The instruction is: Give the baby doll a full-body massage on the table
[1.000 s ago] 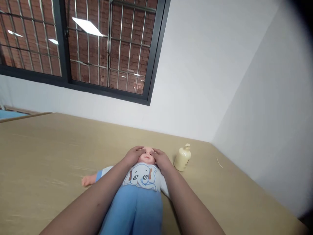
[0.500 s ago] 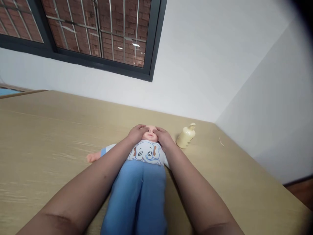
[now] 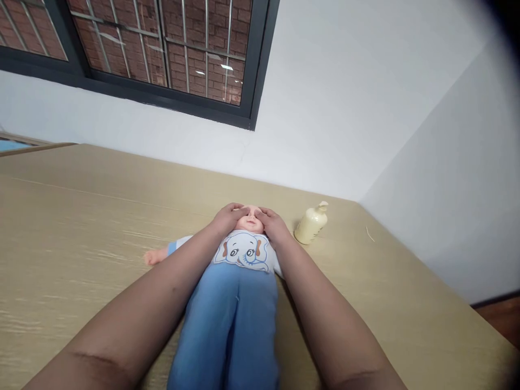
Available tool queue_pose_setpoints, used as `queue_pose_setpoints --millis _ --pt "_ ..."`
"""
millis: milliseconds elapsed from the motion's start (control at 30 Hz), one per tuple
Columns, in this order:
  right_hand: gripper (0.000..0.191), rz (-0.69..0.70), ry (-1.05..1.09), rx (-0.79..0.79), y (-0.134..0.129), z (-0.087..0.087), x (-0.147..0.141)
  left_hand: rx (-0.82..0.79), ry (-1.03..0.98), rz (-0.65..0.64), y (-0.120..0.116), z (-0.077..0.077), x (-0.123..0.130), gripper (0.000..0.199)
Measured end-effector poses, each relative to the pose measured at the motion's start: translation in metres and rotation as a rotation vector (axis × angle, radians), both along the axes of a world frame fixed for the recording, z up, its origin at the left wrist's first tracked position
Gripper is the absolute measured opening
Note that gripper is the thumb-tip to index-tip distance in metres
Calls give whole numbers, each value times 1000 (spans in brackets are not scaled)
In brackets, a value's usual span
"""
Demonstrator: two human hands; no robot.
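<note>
A baby doll (image 3: 244, 252) in a white top with an elephant print and blue trousers lies on its back on the wooden table (image 3: 101, 206). My left hand (image 3: 230, 218) wraps round one side of the doll's head, its thumb on the face near the eye. On the head's other side, my right hand (image 3: 273, 225) grips in the same way, thumb over the eye area. The nose and mouth show between my thumbs. One doll arm sticks out beyond my left forearm; the other is mostly hidden by my right forearm.
A cream pump bottle (image 3: 311, 225) stands to the right of the doll's head. Further right lies a thin pale string (image 3: 369, 234). White walls meet behind the table, and a dark-framed window (image 3: 162, 97) with bars is at the upper left.
Both thumbs have shifted slightly on the doll's face, around the eyes. The camera view has tilted a little; the doll and the bottle stay in place.
</note>
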State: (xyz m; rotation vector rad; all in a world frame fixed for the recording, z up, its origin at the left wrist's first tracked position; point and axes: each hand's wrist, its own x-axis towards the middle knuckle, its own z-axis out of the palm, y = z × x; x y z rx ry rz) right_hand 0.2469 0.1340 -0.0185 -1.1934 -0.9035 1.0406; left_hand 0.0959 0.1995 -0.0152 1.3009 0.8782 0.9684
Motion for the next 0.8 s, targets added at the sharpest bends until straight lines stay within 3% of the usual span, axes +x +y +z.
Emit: queue_pose_setpoints --millis 200,500,800 --pt "36 28 157 -52 -6 8 -2 -84 -144 -44 -5 3 0 36" --pt "53 31 207 -100 -13 13 3 -170 -242 -30 -8 3 -1 30" --pt "48 -9 42 19 -6 -1 6 -157 -260 -79 -5 0 -3 44"
